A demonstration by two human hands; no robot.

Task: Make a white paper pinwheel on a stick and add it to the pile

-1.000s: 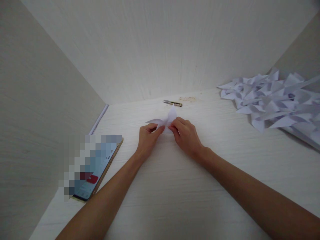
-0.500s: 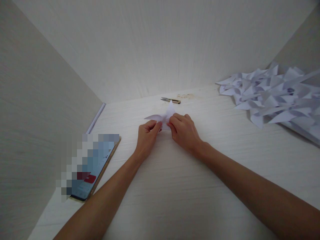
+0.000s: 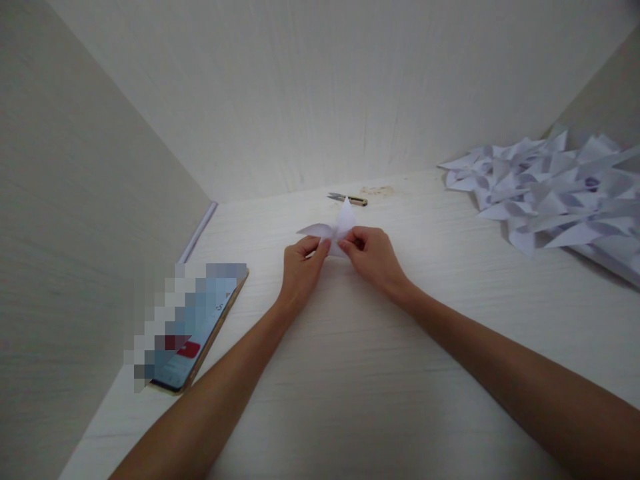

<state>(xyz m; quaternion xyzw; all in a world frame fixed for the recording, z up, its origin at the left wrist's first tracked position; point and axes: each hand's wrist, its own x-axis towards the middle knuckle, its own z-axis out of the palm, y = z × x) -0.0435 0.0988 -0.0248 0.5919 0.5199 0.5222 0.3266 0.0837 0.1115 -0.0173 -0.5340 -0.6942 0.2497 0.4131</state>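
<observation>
A small folded white paper piece (image 3: 336, 227) with pointed flaps sits at the middle of the white table (image 3: 360, 373). My left hand (image 3: 301, 267) pinches its left side with thumb and fingers. My right hand (image 3: 373, 257) pinches its right side, fingers curled over the fold. One flap points up, another points left. The lower part of the paper is hidden behind my fingers.
A pair of small snips (image 3: 347, 198) lies just beyond the paper near the back wall. A heap of folded white paper shapes (image 3: 555, 197) fills the far right. A phone (image 3: 193, 330) lies at the left by the side wall, and a thin white rod (image 3: 199, 232) rests along that wall.
Both hands stay pinched on the folded paper; they have drawn slightly closer together on it, and my view has shifted a little.
</observation>
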